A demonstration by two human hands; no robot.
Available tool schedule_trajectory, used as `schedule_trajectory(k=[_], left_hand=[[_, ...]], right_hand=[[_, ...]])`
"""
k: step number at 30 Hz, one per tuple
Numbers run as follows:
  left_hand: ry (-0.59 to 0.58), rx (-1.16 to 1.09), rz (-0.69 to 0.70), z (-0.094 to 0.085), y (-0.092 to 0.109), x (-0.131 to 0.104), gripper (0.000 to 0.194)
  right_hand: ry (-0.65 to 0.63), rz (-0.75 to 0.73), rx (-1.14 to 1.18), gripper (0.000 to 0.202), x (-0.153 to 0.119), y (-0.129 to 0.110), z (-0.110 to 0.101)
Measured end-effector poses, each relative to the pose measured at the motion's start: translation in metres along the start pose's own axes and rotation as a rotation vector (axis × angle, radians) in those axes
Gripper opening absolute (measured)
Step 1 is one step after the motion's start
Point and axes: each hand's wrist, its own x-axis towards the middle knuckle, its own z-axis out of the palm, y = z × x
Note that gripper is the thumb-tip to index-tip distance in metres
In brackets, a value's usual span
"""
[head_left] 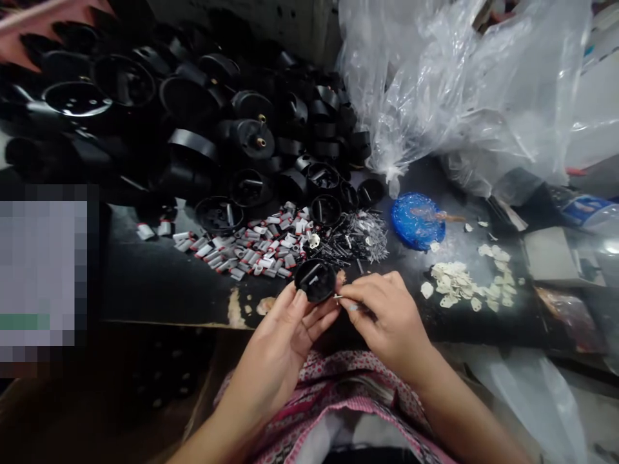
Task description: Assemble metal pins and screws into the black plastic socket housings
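Evidently mid-assembly: her left hand [285, 328] cupped a black round housing [315, 280] above the surface [159, 283] edge, while the right hand [382, 309] pinched a small metal pin [338, 297] at its rim; seating it probably needed careful alignment.

Glossy black plastic cap [315, 280], crinkled clear plastic bag [435, 84], matt worktop [159, 283].

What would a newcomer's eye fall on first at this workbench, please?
First, the two hands at the bottom centre: the left hand holds a round black cap, while the right hand pinches a small metal pin beside it. Behind them, a heap of black caps fills the upper left, and a bright blue lid lies to the right.
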Motion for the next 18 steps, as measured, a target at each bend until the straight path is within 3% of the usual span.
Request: schedule_trajectory(k=[3, 7, 10, 13, 18], left_hand=[[-0.033, 0.009, -0.001, 0.0, -0.001, 0.001, 0.019], [-0.051, 0.046, 0.016, -0.001, -0.002, 0.003, 0.02], [-0.035, 0.054, 0.012, -0.002, -0.003, 0.003, 0.02], [0.0, 0.023, 0.001, -0.001, -0.002, 0.003, 0.019], [0.046, -0.044, -0.011, 0.001, 0.0, 0.0, 0.016]], right_hand=[[-0.003, 0.099, 0.058, 0.01, 0.0, 0.0, -0.002], [-0.154, 0.23, 0.126, 0.007, 0.006, -0.003, -0.006], [-0.085, 0.256, 0.035, 0.007, 0.008, -0.004, -0.004], [0.004, 0.183, 0.01, 0.009, 0.005, -0.004, 0.0], [0.024, 0.004, -0.041, 0.016, -0.002, -0.002, 0.004]])
